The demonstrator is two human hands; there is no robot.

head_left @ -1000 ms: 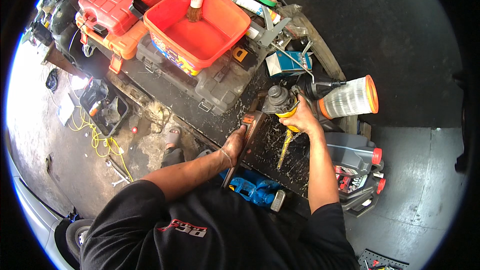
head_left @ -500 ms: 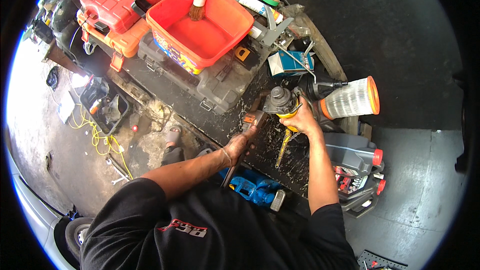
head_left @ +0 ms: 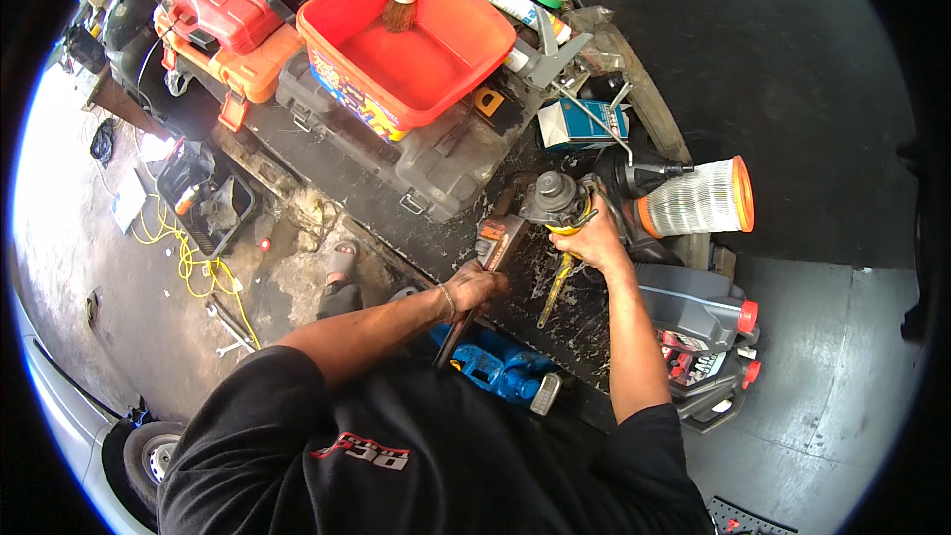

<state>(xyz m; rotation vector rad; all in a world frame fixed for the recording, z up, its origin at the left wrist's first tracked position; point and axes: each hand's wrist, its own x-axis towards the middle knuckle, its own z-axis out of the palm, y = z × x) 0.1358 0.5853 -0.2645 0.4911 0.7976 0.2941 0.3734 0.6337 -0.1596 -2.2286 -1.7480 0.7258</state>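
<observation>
My left hand (head_left: 474, 287) is wrapped around the handle of a worn pipe wrench (head_left: 499, 238). The wrench's orange-brown jaw end lies on the dark bench, left of a yellow and grey bottle jack (head_left: 556, 200). That jack stands upright, its stepped round grey top facing up. My right hand (head_left: 598, 238) is closed around its yellow body from the right. Below the jack, a narrow yellow bar (head_left: 556, 292) slants down toward me; whether it joins the jack cannot be made out. A gap shows between the wrench jaws and the jack.
A red tub (head_left: 436, 50) with a brush (head_left: 400, 10) sits on a grey case (head_left: 436, 173). To the right are a teal box (head_left: 584, 125), an air filter (head_left: 698, 197) and dark jugs (head_left: 693, 302). Blue containers (head_left: 500, 367) stand below the bench edge. Someone's sandalled foot (head_left: 342, 260) is at left.
My left hand has turned over more on the wrench handle and shifted slightly, so the wrench's jaw end shows more fully. My right hand keeps its hold on the jack.
</observation>
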